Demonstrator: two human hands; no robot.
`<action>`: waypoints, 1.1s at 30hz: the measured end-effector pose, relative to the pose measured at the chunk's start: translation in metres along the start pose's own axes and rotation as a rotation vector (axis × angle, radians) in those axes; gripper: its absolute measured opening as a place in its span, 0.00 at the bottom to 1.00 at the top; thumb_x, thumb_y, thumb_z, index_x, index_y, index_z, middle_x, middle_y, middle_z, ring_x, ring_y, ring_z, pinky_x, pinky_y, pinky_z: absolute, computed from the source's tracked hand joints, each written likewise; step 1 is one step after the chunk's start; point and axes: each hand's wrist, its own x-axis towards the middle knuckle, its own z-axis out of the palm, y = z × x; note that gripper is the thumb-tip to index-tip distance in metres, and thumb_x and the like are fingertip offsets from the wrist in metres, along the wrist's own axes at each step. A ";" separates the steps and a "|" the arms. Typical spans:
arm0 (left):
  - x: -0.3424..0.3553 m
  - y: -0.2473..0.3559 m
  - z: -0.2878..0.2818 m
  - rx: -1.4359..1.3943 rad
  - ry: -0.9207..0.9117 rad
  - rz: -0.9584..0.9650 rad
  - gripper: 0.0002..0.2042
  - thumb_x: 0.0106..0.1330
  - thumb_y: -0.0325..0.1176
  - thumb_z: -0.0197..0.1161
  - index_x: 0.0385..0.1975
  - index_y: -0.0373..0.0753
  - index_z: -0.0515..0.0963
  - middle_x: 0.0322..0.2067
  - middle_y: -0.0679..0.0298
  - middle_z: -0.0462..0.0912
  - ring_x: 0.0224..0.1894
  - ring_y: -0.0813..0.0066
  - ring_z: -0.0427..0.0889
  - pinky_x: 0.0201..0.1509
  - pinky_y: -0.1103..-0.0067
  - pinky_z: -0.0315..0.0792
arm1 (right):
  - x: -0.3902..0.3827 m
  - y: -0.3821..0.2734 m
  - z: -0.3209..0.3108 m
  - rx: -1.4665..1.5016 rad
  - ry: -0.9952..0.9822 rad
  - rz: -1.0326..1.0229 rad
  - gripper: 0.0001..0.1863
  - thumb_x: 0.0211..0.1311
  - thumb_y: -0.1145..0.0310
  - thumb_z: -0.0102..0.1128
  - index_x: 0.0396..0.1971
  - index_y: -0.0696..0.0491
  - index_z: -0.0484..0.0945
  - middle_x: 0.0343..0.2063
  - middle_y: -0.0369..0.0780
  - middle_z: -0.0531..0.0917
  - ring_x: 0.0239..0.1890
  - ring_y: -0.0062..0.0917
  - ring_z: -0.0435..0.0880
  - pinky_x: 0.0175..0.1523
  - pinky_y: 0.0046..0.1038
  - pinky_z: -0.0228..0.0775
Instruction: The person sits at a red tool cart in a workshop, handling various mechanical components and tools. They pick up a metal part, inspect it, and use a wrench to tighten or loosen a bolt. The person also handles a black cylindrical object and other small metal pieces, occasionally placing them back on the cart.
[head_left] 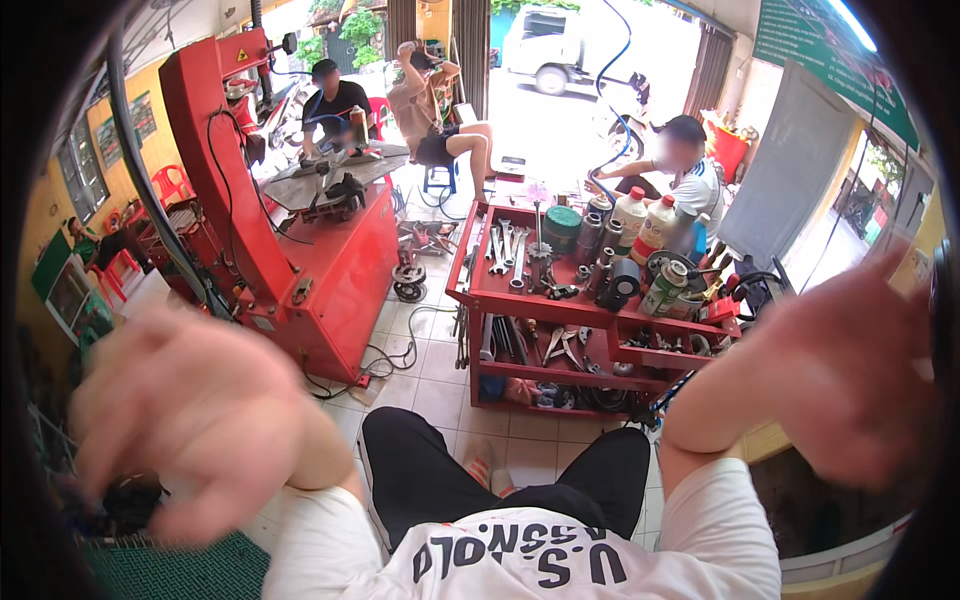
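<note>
Both my arms are raised, and the hands loom large and smeared by motion close to the camera. At the left side is my left hand [190, 410], its fingers too blurred to read. On the right, my right hand [860, 370] reaches toward the dark rim of the picture, and its fingers are blurred as well. No object shows in either hand. Past them, a red tool cart [560, 300] stands in front of my knees, with wrenches [507, 248], bottles [630, 215] and a spray can [664, 290] on its top.
A tall red machine [215, 150] with a metal table [335, 180] stands to the left. Two people [430, 110] sit at the back; another person [685, 190] crouches behind the cart. A cable [405, 350] trails over the tiled floor [430, 360]. A blue coiled hose [615, 80] hangs above.
</note>
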 end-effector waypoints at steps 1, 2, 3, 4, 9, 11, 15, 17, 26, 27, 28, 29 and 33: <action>-0.045 -0.020 0.000 0.112 0.109 -0.149 0.29 0.72 0.55 0.52 0.59 0.35 0.73 0.52 0.50 0.80 0.55 0.59 0.78 0.56 0.59 0.73 | -0.028 0.011 -0.008 -0.123 0.006 0.081 0.22 0.71 0.55 0.54 0.56 0.54 0.74 0.49 0.42 0.82 0.50 0.33 0.81 0.58 0.41 0.73; -0.090 -0.032 0.000 0.284 0.150 -0.344 0.25 0.73 0.50 0.52 0.58 0.35 0.72 0.49 0.52 0.80 0.52 0.61 0.79 0.55 0.62 0.74 | -0.085 0.033 -0.014 -0.246 0.027 0.225 0.18 0.72 0.60 0.52 0.53 0.55 0.73 0.48 0.43 0.81 0.48 0.31 0.81 0.56 0.38 0.74; -0.128 -0.039 -0.007 0.463 0.144 -0.553 0.21 0.75 0.45 0.52 0.56 0.35 0.72 0.47 0.54 0.81 0.49 0.64 0.80 0.53 0.66 0.75 | -0.150 0.054 -0.007 -0.329 0.034 0.385 0.13 0.73 0.64 0.51 0.50 0.56 0.73 0.47 0.43 0.81 0.46 0.29 0.82 0.54 0.35 0.76; -0.169 -0.053 -0.005 0.538 0.165 -0.764 0.17 0.77 0.41 0.51 0.55 0.35 0.71 0.44 0.56 0.81 0.47 0.66 0.82 0.52 0.69 0.75 | -0.200 0.065 -0.007 -0.407 -0.013 0.554 0.09 0.73 0.69 0.49 0.47 0.56 0.72 0.45 0.44 0.80 0.44 0.27 0.82 0.52 0.31 0.77; -0.313 -0.098 -0.001 0.361 0.278 -1.555 0.12 0.77 0.33 0.57 0.55 0.39 0.73 0.47 0.62 0.83 0.50 0.74 0.82 0.54 0.75 0.75 | -0.378 0.087 -0.014 -0.694 -0.513 1.017 0.32 0.59 0.67 0.70 0.61 0.60 0.69 0.51 0.49 0.77 0.55 0.41 0.76 0.61 0.40 0.70; -0.357 -0.115 -0.007 0.493 0.046 -1.466 0.14 0.75 0.33 0.59 0.56 0.37 0.74 0.49 0.60 0.83 0.52 0.72 0.81 0.59 0.74 0.74 | -0.420 0.089 -0.019 -0.750 -0.606 1.001 0.39 0.54 0.66 0.74 0.64 0.61 0.66 0.55 0.53 0.74 0.59 0.49 0.71 0.65 0.45 0.64; -0.416 -0.158 0.007 0.409 -0.024 -1.536 0.18 0.73 0.32 0.62 0.60 0.33 0.73 0.53 0.55 0.84 0.55 0.68 0.83 0.61 0.72 0.75 | -0.463 0.093 -0.055 -0.934 -0.688 1.034 0.42 0.53 0.65 0.76 0.65 0.62 0.64 0.59 0.53 0.73 0.62 0.50 0.70 0.67 0.46 0.64; -0.428 -0.163 -0.006 0.515 -0.120 -1.577 0.23 0.73 0.33 0.63 0.64 0.31 0.71 0.56 0.52 0.83 0.58 0.64 0.83 0.65 0.69 0.74 | -0.488 0.092 -0.043 -0.924 -0.680 1.062 0.42 0.53 0.65 0.76 0.65 0.62 0.64 0.60 0.54 0.72 0.63 0.51 0.69 0.69 0.46 0.63; -0.477 -0.212 0.016 0.413 -0.239 -1.487 0.29 0.72 0.36 0.64 0.70 0.31 0.67 0.64 0.44 0.78 0.70 0.56 0.75 0.74 0.67 0.65 | -0.491 0.095 -0.047 -1.015 -0.634 1.229 0.41 0.59 0.69 0.71 0.69 0.65 0.60 0.62 0.60 0.71 0.64 0.55 0.68 0.70 0.49 0.63; -0.477 -0.213 0.016 0.404 -0.241 -1.504 0.29 0.72 0.37 0.63 0.70 0.32 0.67 0.64 0.44 0.78 0.70 0.57 0.74 0.74 0.67 0.64 | -0.494 0.096 -0.048 -1.014 -0.644 1.278 0.41 0.60 0.69 0.70 0.69 0.65 0.60 0.61 0.59 0.72 0.64 0.55 0.69 0.69 0.49 0.64; -0.477 -0.217 0.014 0.391 -0.271 -1.454 0.28 0.72 0.39 0.63 0.68 0.33 0.70 0.64 0.44 0.78 0.70 0.55 0.75 0.74 0.66 0.65 | -0.495 0.103 -0.051 -0.999 -0.641 1.293 0.39 0.61 0.69 0.69 0.69 0.66 0.60 0.61 0.60 0.73 0.63 0.55 0.70 0.68 0.49 0.65; -0.477 -0.215 0.013 0.403 -0.326 -1.443 0.27 0.72 0.40 0.63 0.68 0.33 0.71 0.63 0.44 0.78 0.69 0.54 0.75 0.73 0.65 0.65 | -0.498 0.103 -0.051 -0.986 -0.631 1.324 0.38 0.63 0.69 0.67 0.69 0.66 0.60 0.60 0.60 0.74 0.63 0.55 0.71 0.68 0.48 0.65; -0.480 -0.210 0.011 0.478 -0.511 -1.388 0.26 0.71 0.43 0.63 0.64 0.33 0.75 0.62 0.45 0.79 0.66 0.48 0.77 0.71 0.63 0.67 | -0.502 0.104 -0.052 -0.945 -0.559 1.400 0.33 0.68 0.69 0.61 0.68 0.67 0.61 0.57 0.61 0.77 0.61 0.55 0.74 0.66 0.48 0.67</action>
